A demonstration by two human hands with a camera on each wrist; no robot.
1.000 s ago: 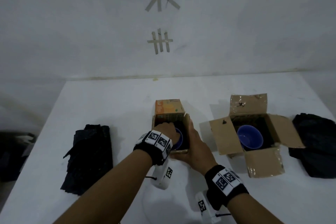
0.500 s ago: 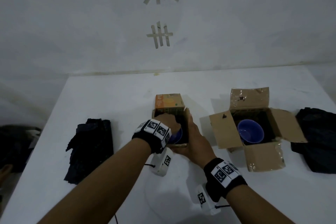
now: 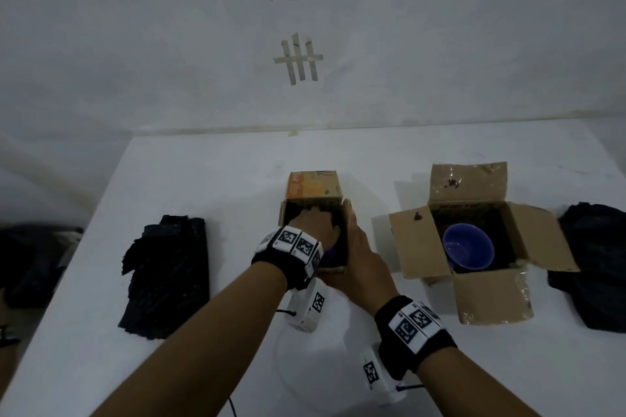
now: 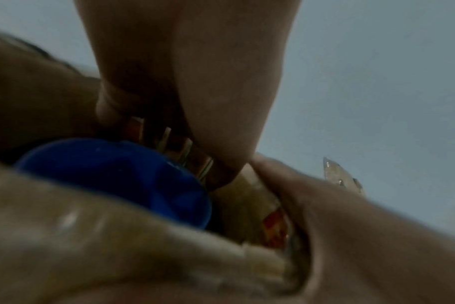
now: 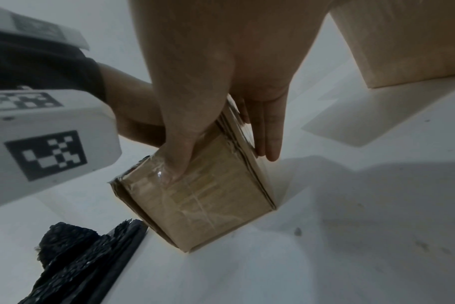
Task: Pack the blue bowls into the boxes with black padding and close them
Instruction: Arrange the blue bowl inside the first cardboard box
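A small cardboard box (image 3: 313, 184) with an orange far flap stands mid-table. My left hand (image 3: 315, 228) reaches down into it, over a blue bowl (image 4: 112, 174) that sits inside; its fingertips are hidden against the far wall. My right hand (image 3: 362, 257) braces the same box (image 5: 208, 201), with straight fingers (image 5: 270, 127) flat on its right side and the thumb (image 5: 179, 148) on the near wall. To the right stands a larger open box (image 3: 416, 247), black-lined, with a second blue bowl (image 3: 469, 245) upright in it.
Black padding lies folded at the left (image 3: 169, 278), and more is heaped at the table's right edge (image 3: 592, 267). The larger box has all its flaps spread outward. A white wall with tape marks rises behind the white table (image 3: 220, 179).
My left hand has pushed further into the small box and now covers nearly all of its bowl. The right hand has stayed on the box's side.
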